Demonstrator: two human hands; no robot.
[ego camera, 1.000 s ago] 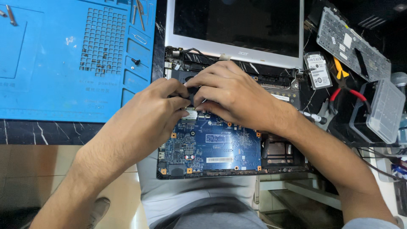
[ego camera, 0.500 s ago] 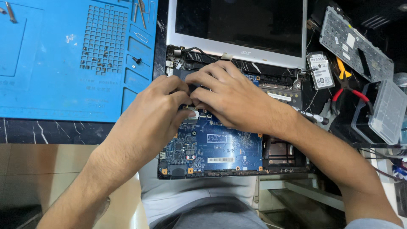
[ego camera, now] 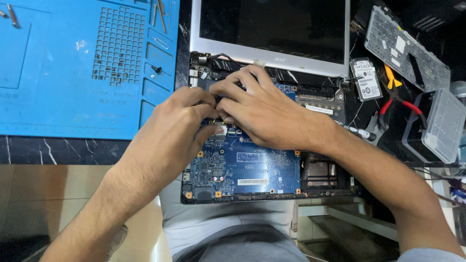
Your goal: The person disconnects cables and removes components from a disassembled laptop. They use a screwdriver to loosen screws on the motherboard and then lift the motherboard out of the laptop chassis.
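Note:
An opened laptop lies in front of me with its blue motherboard (ego camera: 252, 167) bared and its silver-framed screen (ego camera: 272, 29) folded back. My left hand (ego camera: 177, 123) and my right hand (ego camera: 257, 109) meet over the upper part of the board. Their fingertips pinch together at a small connector or ribbon near the board's top edge. What exactly the fingers grip is hidden under them. The black laptop base (ego camera: 320, 177) frames the board.
A blue repair mat (ego camera: 73, 68) with small screws and tools lies to the left. To the right are a bare hard drive (ego camera: 367, 80), red-handled pliers (ego camera: 403, 104), a removed keyboard (ego camera: 405, 48) and a clear plastic box (ego camera: 439, 126). A dark marble counter edge (ego camera: 58, 150) runs below the mat.
Both hands stay pressed together at the same spot on the board. The fingers shift only slightly; nothing visibly comes free.

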